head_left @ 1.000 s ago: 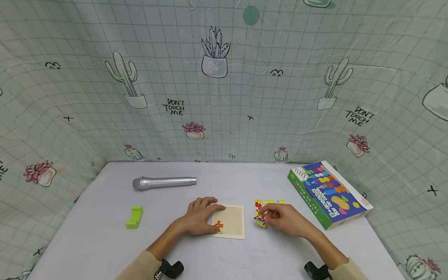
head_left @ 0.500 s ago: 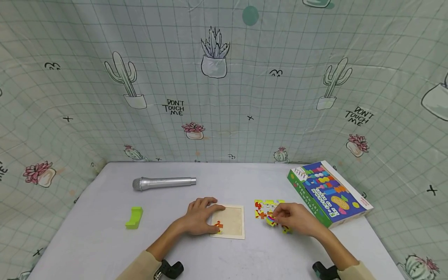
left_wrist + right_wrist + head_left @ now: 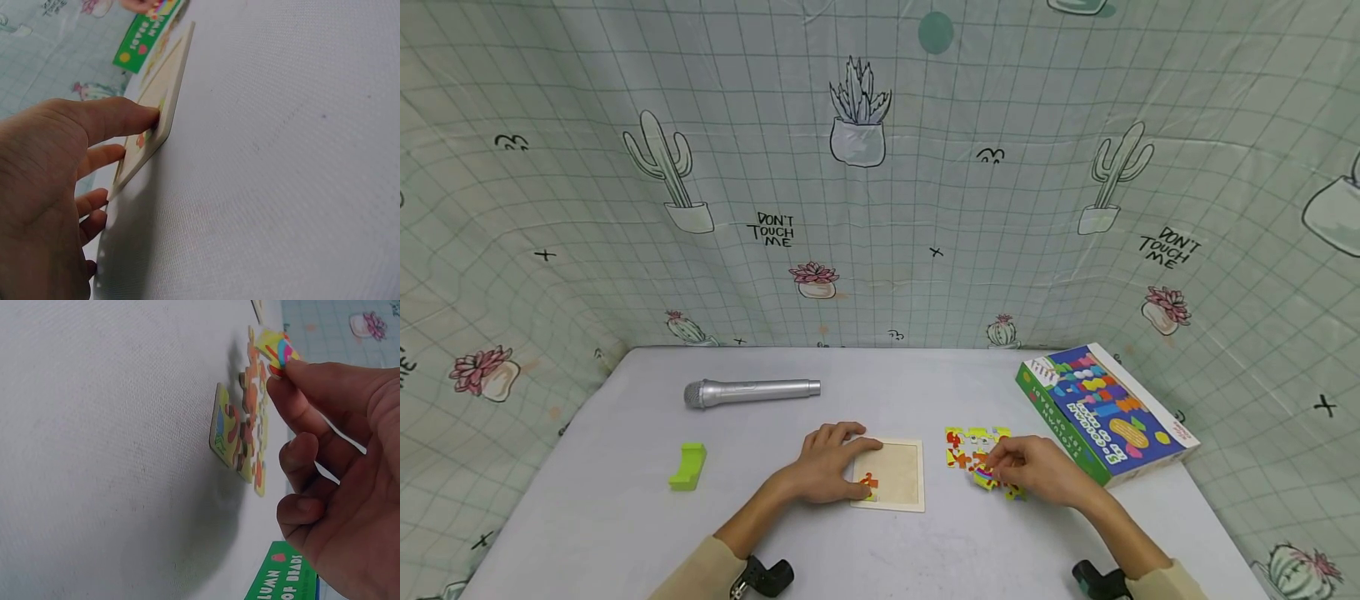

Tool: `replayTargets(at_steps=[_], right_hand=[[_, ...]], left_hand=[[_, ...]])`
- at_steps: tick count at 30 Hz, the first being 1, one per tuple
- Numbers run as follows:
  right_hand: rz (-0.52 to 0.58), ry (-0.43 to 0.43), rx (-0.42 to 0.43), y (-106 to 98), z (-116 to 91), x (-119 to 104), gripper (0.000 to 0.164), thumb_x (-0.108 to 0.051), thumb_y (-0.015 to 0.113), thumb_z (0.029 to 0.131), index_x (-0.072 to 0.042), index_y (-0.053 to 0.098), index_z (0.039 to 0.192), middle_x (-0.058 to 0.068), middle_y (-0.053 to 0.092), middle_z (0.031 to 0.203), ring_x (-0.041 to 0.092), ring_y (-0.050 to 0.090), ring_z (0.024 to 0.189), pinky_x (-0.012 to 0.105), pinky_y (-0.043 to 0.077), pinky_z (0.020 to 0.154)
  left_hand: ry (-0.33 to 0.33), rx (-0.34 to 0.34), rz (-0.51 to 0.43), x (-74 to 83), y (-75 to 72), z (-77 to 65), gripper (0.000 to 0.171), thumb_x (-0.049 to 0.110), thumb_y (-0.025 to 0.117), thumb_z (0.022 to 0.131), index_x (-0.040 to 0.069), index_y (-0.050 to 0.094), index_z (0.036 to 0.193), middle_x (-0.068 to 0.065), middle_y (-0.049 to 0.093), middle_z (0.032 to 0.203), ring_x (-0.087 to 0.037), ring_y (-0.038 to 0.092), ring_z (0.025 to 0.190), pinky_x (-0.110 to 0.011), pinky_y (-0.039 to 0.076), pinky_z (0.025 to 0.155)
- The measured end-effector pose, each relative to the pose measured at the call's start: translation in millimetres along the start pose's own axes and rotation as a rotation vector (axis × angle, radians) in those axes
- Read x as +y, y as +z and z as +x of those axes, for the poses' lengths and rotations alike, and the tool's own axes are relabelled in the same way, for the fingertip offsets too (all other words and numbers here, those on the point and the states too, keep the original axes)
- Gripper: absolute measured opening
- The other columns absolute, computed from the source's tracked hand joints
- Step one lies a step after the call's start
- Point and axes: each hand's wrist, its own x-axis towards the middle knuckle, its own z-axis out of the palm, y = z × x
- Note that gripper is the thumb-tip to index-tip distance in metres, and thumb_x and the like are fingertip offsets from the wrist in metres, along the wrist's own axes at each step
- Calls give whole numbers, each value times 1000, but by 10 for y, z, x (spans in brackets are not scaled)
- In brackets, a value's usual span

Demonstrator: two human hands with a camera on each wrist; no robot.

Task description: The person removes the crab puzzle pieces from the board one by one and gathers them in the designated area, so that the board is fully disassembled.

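Note:
My left hand (image 3: 831, 465) rests on the left side of a shallow square wooden puzzle tray (image 3: 921, 475). Its thumb presses at the near left corner, and its index finger touches the far left corner, fingers extended. Beside the thumb, inside that corner, lies an orange and yellow puzzle piece (image 3: 868, 480), partly covered. Between thumb and index finger my right hand (image 3: 1033, 468) pinches a yellow puzzle piece (image 3: 277, 350) with a rainbow print. That piece is tilted and raised over other puzzle pieces (image 3: 977, 437) lying close together right of the tray; the hand hides some of them.
A colourful game box (image 3: 1105, 412) lies at the table's right side. Toward the back left lies a silver microphone (image 3: 752, 392). A bright green notched block (image 3: 688, 467) sits farther left. Patterned cloth (image 3: 925, 192) hangs behind the white table.
My right hand has moved a short way to the right with the rainbow piece, uncovering pieces on its left. In the last half second it barely shifts. The left hand stays in place.

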Motion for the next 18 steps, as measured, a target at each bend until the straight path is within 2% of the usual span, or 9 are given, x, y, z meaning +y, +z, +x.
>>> replayTargets(at_steps=[7,18], right_hand=[[-48,6,-35,23,16,-6,4,-17,71,93,-14,73,95,-8,64,81,7,56,71,24,48,64],[-106,35,-27,78,32,52,10,-21,68,95,-13,72,92,-11,63,80,6,55,71,24,47,64]], left_hand=[[-1,-1,-6,15,-12,-3,62,35,75,83,21,57,140,-11,41,148,-38,33,134,-65,23,106],[1,-2,1,21,-19,-18,61,35,75,83,21,57,140,-11,41,147,-37,34,133,-65,24,105]])
